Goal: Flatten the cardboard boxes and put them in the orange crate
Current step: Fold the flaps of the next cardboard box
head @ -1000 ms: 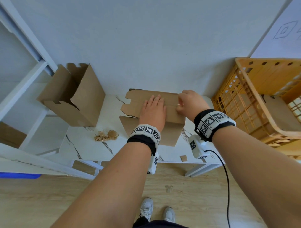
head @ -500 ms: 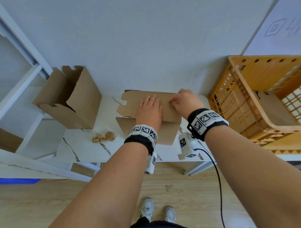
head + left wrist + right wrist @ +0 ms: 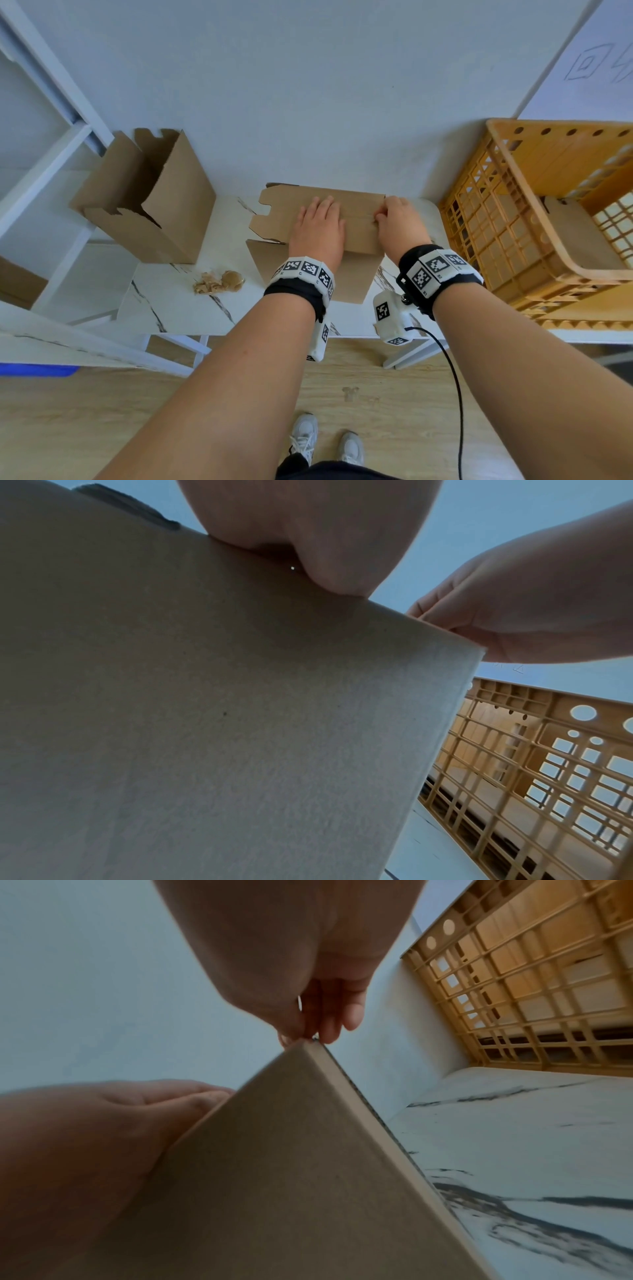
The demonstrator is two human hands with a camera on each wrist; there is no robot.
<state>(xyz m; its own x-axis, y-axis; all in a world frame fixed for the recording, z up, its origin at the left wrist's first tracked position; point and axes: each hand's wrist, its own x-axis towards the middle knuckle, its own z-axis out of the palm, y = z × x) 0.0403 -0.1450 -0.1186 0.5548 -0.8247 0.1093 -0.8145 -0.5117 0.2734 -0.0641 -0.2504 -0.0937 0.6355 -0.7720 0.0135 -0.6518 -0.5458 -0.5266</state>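
our left hand [image 3: 318,229] presses flat on the cardboard box [image 3: 356,222]; our right hand [image 3: 397,222] pinches its right corner. orange crate [image 3: 496,219] right of both. no legible writing; wrist views show the box edge.

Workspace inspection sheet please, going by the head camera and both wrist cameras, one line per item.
Surface: marble-look table.
Job's things: box under both hands; open box at left; crate at right holds cardboard.
Clutter: paper scraps.
Hands: left hand flat on the box; right hand pinches its right edge.
Cables: black cable from right wrist.
Surroundings: white wall, wooden floor, white shelving at left.
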